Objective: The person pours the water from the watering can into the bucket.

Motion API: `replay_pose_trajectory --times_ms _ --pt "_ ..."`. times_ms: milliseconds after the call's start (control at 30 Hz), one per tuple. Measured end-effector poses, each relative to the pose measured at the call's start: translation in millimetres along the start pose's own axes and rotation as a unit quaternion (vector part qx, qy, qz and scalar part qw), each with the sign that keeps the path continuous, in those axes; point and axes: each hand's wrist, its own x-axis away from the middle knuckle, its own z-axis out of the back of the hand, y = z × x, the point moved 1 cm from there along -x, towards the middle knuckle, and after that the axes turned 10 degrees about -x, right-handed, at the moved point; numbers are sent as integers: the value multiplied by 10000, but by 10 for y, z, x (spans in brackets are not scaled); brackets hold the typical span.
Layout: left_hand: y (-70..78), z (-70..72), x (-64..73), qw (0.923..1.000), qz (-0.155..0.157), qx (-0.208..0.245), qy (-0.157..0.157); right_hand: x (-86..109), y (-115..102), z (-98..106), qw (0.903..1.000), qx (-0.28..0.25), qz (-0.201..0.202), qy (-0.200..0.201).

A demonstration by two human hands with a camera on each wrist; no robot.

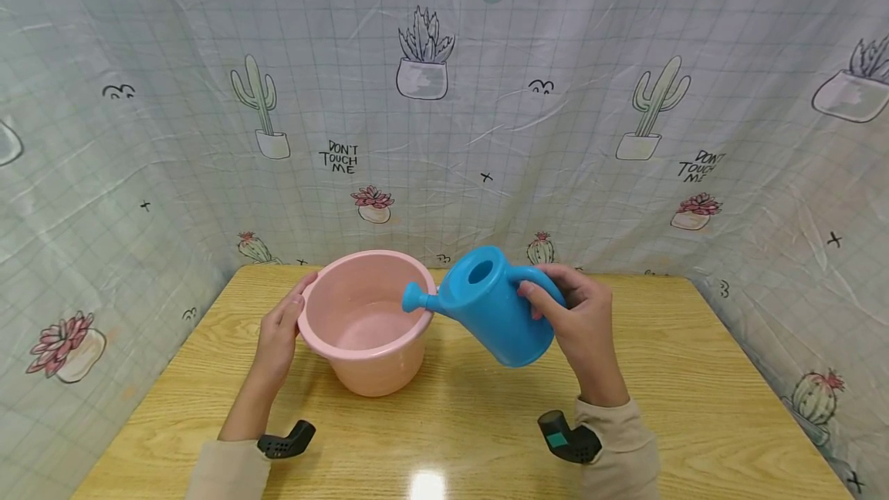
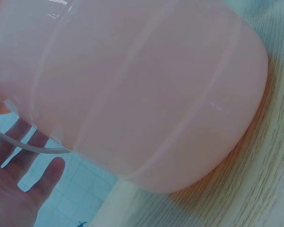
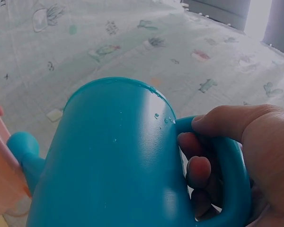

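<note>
A pink plastic basin (image 1: 378, 369) stands on the wooden table. My left hand (image 1: 278, 334) rests against its left side at the rim, its fairly straight fingers (image 2: 49, 177) lying outside the wall near a thin grey loop (image 2: 42, 150). A blue watering can (image 1: 496, 315) is raised to the basin's right and tilted left. My right hand (image 1: 576, 307) grips it, fingers and thumb curled round the handle (image 3: 236, 175). The can's spout head (image 1: 414, 297) reaches over the basin's right rim, inside its outline in the head view. Water droplets cling to the can's upper edge in the right wrist view.
The light wooden table (image 1: 660, 376) extends on both sides of the basin. A pale cloth curtain (image 1: 486, 130) printed with potted plants encloses its back and sides. Each wrist wears a black device (image 1: 572, 442), close above the table's front part.
</note>
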Motion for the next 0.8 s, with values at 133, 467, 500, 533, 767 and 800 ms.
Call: replay_pose_trajectory --times_ms 133,467,500,533,767,800 --pt "8 -1 0 10000 0 -1 -16 -2 3 -1 10000 -18 50 -5" --pt "3 0 -1 10000 -11 44 -29 -3 3 -4 9999 51 66 -71" --pt "4 0 0 10000 -4 37 -32 -3 6 -3 9999 58 72 -87" --pt "4 1 0 10000 6 22 -37 -5 9 -3 9999 60 82 -103" --pt "9 0 0 10000 39 -6 -36 -12 25 -5 9999 36 81 -126" --pt "9 -1 0 10000 33 -3 -38 -12 26 -5 9999 43 87 -122"
